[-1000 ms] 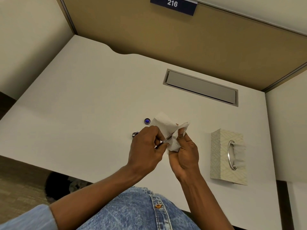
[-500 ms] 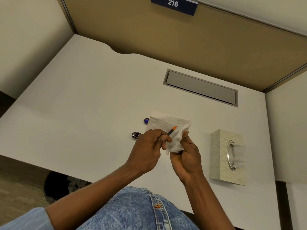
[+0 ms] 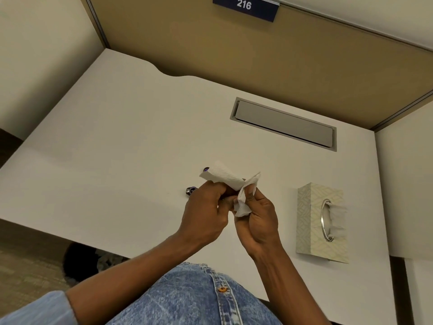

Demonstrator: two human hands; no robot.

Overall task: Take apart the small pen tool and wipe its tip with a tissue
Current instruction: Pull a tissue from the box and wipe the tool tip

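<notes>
The orange pen tip, showing half a second ago, is now hiding inside the tissue (image 3: 230,181). The left hand (image 3: 206,214) and right hand (image 3: 256,219) are both pinching closed around it above the desk (image 3: 117,141).

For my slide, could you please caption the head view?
Both hands press a white tissue together above the desk, two small parts beside them.
</notes>
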